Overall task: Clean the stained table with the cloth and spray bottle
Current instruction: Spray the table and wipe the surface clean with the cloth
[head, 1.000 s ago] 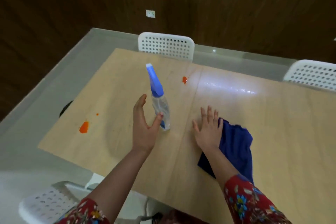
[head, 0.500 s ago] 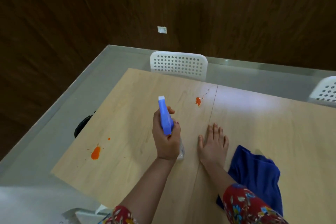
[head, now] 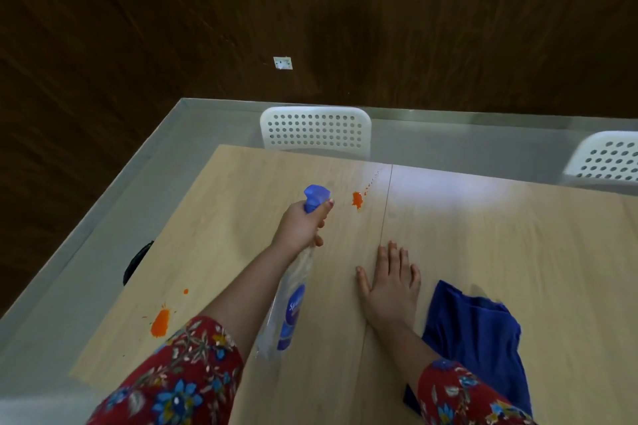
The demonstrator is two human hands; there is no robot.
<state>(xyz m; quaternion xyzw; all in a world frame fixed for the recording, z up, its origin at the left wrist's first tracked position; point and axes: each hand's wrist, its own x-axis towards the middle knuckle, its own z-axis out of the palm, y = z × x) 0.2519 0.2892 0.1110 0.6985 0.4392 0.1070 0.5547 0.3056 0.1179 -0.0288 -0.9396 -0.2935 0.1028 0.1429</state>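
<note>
Spray bottle (head: 291, 314), newly lifted off the surface (head: 518, 252) in the clasping left grip (head: 300, 228), is being aimed at the far stain (head: 357, 199); right grip (head: 388, 286) is being kept flat, holding nothing.

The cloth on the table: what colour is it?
The cloth is plain dark blue, with no pattern; the head view shows it best.

Worn: one garment, red with a floral print in blue, white and green. Its left sleeve (head: 172, 379) ends about the elbow, over the near edge of the table (head: 518, 252). The right sleeve (head: 462, 393) is alike, at the same edge. Beyond the sleeves, left hand (head: 300, 228) and right hand (head: 388, 286) bare; nails possibly tinted, too small to tell.
</note>
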